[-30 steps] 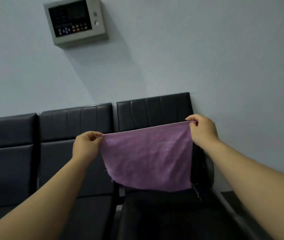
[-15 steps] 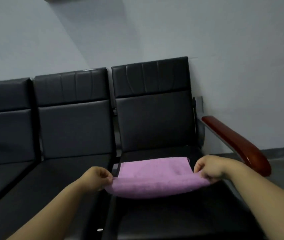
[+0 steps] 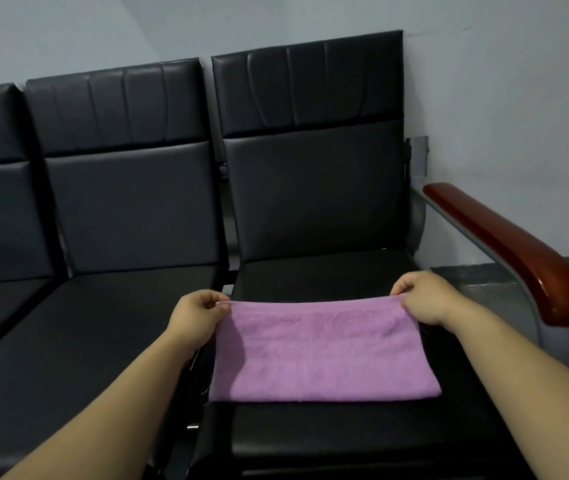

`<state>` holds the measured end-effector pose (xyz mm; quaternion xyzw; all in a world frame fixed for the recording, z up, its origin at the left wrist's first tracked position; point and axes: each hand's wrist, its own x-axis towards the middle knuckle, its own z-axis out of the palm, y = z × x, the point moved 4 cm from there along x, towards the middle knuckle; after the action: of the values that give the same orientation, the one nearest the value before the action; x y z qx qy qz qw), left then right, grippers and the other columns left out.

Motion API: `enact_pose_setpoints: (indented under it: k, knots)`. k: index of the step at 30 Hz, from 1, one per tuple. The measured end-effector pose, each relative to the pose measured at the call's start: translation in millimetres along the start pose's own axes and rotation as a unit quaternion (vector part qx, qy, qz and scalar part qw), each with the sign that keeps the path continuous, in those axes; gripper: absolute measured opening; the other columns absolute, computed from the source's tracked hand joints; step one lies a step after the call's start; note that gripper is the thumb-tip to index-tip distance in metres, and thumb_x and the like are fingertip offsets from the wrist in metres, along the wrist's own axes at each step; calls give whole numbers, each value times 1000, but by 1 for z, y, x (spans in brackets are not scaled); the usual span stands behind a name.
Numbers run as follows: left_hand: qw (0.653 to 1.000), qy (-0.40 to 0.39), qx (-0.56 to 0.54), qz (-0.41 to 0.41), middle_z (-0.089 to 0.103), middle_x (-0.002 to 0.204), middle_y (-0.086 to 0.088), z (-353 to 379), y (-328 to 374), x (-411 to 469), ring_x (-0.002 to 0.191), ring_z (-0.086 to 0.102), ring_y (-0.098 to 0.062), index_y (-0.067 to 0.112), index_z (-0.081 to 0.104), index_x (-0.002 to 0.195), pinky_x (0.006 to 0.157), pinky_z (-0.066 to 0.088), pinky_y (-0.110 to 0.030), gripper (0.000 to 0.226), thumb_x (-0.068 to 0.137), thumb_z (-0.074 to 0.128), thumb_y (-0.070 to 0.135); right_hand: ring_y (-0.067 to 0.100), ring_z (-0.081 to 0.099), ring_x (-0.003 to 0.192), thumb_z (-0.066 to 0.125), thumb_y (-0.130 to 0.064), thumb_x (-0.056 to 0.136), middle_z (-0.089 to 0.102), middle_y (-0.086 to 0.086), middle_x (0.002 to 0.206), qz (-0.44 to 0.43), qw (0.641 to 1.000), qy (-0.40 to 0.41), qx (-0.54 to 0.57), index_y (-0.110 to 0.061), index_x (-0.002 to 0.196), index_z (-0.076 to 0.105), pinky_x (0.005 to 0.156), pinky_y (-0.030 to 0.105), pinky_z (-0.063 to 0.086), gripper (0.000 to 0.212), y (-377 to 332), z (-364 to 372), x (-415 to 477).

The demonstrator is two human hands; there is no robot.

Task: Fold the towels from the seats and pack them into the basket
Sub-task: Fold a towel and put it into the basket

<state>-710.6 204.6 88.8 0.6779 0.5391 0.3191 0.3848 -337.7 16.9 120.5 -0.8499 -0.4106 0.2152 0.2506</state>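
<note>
Black seat [image 3: 328, 271]; purple towel [image 3: 317, 355] flat, long axis left-right; left hand [image 3: 194, 315], right hand [image 3: 423, 297] pinch far corners

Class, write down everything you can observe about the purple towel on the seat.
The towel is purple, soft-looking terry cloth, a wide rectangle lying flat on the cushion of the black seat by the armrest. The left hand pinches its far left corner and the right hand its far right corner, holding the far edge straight.
</note>
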Motion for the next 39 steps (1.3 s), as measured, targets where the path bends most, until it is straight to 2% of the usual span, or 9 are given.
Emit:
enact_pose_setpoints:
  k: [5, 8, 12, 17, 22, 26, 29, 35, 39]
  knots:
    - [999, 23, 30, -5, 73, 86, 3, 27, -5, 26, 82, 68, -17, 22, 74, 90, 64, 48, -24, 9, 93, 69, 15, 14, 64, 86, 64, -11, 93, 69, -5, 96, 11, 999, 43, -24, -26, 88, 72, 68, 29, 51, 17, 9, 14, 35]
    - [996, 6, 90, -9, 69, 99, 8, 44, -17, 34, 97, 67, -17, 21, 70, 111, 78, 47, -26, 18, 93, 69, 18, 15, 63, 86, 59, -7, 94, 67, -4, 96, 26, 996, 20, -82, -26, 89, 69, 70, 29, 52, 23, 17, 36, 45]
    - [978, -15, 205, 37, 63, 122, 0, 54, -17, 28, 110, 61, -21, 22, 64, 128, 92, 48, -33, 33, 94, 64, 22, 15, 62, 87, 62, -8, 93, 65, -4, 100, 31, 992, 20, -117, -27, 96, 67, 82, 34, 58, 20, 21, 47, 48]
    - [962, -47, 245, 109, 56, 126, 5, 70, 15, -2, 119, 54, -19, 29, 65, 125, 102, 49, -40, 31, 93, 66, 31, 13, 59, 93, 68, -14, 91, 55, -6, 114, -32, 990, 41, -132, -33, 106, 65, 84, 31, 55, 25, 9, 44, 38]
    - [937, -179, 259, 153, 59, 119, 5, 111, 38, -52, 101, 61, -14, 29, 66, 123, 88, 48, -26, 28, 97, 56, 27, 5, 60, 94, 70, -22, 93, 57, -16, 108, -147, 982, -45, -108, -41, 100, 66, 85, 26, 55, 21, -6, 60, 14]
    - [920, -215, 285, 161, 67, 112, 1, 129, 36, -76, 102, 63, -20, 27, 66, 116, 89, 51, -31, 25, 97, 54, 36, 5, 64, 92, 68, -23, 96, 62, -15, 103, -188, 977, -84, -58, -42, 103, 68, 82, 25, 55, 20, -15, 72, 0]
    - [915, -219, 302, 152, 62, 115, -1, 133, 28, -84, 102, 62, -21, 27, 63, 122, 92, 50, -34, 29, 98, 54, 42, 6, 59, 104, 65, -31, 97, 56, -15, 116, -207, 961, -137, -124, -44, 116, 66, 97, 31, 53, 23, -14, 82, -2]
    - [890, -194, 383, 150, 50, 123, 0, 135, 23, -86, 114, 50, -25, 34, 50, 130, 99, 45, -43, 41, 96, 48, 57, 16, 43, 129, 58, -47, 99, 46, -8, 137, -174, 957, -118, -200, -44, 142, 53, 107, 38, 44, 43, -14, 81, 1]
    - [869, -159, 447, 139, 45, 135, 2, 131, 23, -62, 127, 41, -27, 37, 45, 133, 104, 35, -51, 53, 92, 37, 69, 23, 51, 121, 55, -47, 98, 48, 1, 136, -120, 945, -104, -286, -39, 145, 49, 100, 40, 50, 48, -17, 80, -4]
